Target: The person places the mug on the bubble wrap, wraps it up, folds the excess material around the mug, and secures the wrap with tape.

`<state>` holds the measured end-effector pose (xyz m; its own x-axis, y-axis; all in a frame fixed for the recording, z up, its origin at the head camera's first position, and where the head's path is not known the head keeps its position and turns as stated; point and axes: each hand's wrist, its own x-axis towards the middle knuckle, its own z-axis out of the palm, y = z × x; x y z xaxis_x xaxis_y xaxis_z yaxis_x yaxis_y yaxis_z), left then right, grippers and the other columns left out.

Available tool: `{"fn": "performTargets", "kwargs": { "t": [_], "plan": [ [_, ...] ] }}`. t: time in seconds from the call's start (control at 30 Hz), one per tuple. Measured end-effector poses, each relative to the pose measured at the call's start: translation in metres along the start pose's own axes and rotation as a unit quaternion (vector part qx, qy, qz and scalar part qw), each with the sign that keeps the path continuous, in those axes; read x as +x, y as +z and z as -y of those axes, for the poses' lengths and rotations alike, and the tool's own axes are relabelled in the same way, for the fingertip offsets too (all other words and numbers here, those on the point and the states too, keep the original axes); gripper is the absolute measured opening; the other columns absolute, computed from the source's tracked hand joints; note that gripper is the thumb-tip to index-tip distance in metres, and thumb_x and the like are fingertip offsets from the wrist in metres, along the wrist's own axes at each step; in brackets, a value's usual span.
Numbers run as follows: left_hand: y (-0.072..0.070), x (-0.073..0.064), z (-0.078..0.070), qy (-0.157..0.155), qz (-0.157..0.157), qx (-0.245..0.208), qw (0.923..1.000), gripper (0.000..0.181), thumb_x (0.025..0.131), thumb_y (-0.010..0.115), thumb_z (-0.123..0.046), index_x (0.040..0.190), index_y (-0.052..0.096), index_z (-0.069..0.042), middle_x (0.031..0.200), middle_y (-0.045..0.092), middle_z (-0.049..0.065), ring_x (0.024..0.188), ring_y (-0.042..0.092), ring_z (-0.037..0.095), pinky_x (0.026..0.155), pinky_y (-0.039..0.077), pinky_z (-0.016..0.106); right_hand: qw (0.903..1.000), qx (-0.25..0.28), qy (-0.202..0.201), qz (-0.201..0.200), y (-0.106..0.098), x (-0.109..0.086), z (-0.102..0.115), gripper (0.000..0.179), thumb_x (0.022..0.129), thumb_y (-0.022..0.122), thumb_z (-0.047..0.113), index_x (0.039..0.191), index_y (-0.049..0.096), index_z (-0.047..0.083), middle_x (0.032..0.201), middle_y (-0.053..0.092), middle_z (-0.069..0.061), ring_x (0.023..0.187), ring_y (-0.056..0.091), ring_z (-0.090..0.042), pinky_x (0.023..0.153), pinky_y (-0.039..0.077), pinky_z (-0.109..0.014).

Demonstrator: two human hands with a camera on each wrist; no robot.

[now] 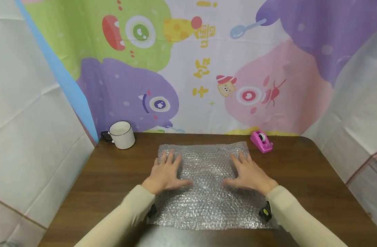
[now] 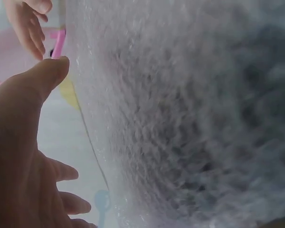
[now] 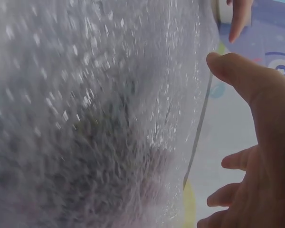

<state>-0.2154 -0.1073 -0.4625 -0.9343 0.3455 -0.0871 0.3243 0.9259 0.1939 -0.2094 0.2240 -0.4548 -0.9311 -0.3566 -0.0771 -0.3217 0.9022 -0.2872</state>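
Observation:
A sheet of clear bubble wrap (image 1: 207, 206) lies spread flat on the brown wooden table (image 1: 95, 185). Over its left part is my left hand (image 1: 166, 173), fingers spread and pointing away from me, thumb toward the middle. My right hand (image 1: 250, 173) mirrors it over the right part, its fingers spread as well. Nothing is held in either hand. In the left wrist view the bubble wrap (image 2: 171, 118) fills most of the picture, with the thumb and fingertips apart from its surface. The right wrist view likewise shows the thumb and fingers beside the bubble wrap (image 3: 95, 104).
At the table's back left corner stands a white mug (image 1: 122, 136) with a black handle. A pink tape dispenser (image 1: 261, 141) sits at the back right. Behind the table hangs a cartoon-printed curtain (image 1: 194, 113), and white sheets (image 1: 31, 103) hang at both sides.

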Motion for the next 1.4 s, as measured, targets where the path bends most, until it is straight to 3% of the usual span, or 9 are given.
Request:
{"fn": "performTargets", "kwargs": {
  "t": [0.23,0.43,0.7,1.0,1.4],
  "plan": [
    [0.0,0.02,-0.002,-0.006,0.022,0.003,0.9997,0.106,0.086,0.056,-0.08,0.163,0.028,-0.014,0.17,0.018,0.021,0.156,0.017,0.047,0.119,0.026,0.069,0.9984,0.02,-0.014,0.05,-0.005,0.021,-0.01,0.108,0.088,0.072,0.063,0.162,0.023,0.001,0.165,0.01,-0.038,0.146,0.01,-0.068,0.111,0.026,-0.079],
    [0.004,0.028,-0.005,-0.01,0.029,0.02,0.9993,0.106,0.087,0.053,-0.082,0.163,0.028,-0.013,0.17,0.018,0.023,0.155,0.019,0.049,0.118,0.025,0.072,0.9966,0.03,-0.01,0.076,0.001,0.032,-0.019,0.107,0.09,0.07,0.061,0.162,0.021,0.0,0.165,0.005,-0.038,0.147,0.008,-0.067,0.114,0.021,-0.078],
    [0.013,0.03,-0.006,-0.029,0.056,0.036,0.9974,0.108,0.085,0.052,-0.084,0.164,0.025,-0.017,0.17,0.018,0.02,0.155,0.021,0.048,0.119,0.024,0.071,0.9961,0.041,-0.015,0.076,0.012,0.03,-0.025,0.098,0.092,0.07,0.057,0.161,0.028,0.001,0.163,0.014,-0.04,0.149,0.016,-0.063,0.114,0.027,-0.075],
    [0.019,0.033,-0.002,-0.034,0.061,-0.004,0.9976,0.107,0.084,0.056,-0.083,0.165,0.026,-0.02,0.171,0.016,0.018,0.156,0.017,0.047,0.12,0.022,0.071,0.9955,0.054,-0.006,0.077,0.018,0.025,-0.031,0.096,0.093,0.066,0.062,0.162,0.03,0.006,0.166,0.011,-0.035,0.151,0.01,-0.06,0.112,0.026,-0.078],
    [0.016,0.023,-0.003,-0.037,0.077,-0.039,0.9956,0.107,0.084,0.06,-0.08,0.165,0.023,-0.02,0.173,0.01,0.017,0.157,0.011,0.047,0.122,0.015,0.071,0.9953,0.054,0.0,0.081,0.02,0.016,-0.027,0.097,0.093,0.064,0.064,0.162,0.029,0.006,0.167,0.011,-0.033,0.152,0.009,-0.058,0.112,0.026,-0.078]
  ]
}}
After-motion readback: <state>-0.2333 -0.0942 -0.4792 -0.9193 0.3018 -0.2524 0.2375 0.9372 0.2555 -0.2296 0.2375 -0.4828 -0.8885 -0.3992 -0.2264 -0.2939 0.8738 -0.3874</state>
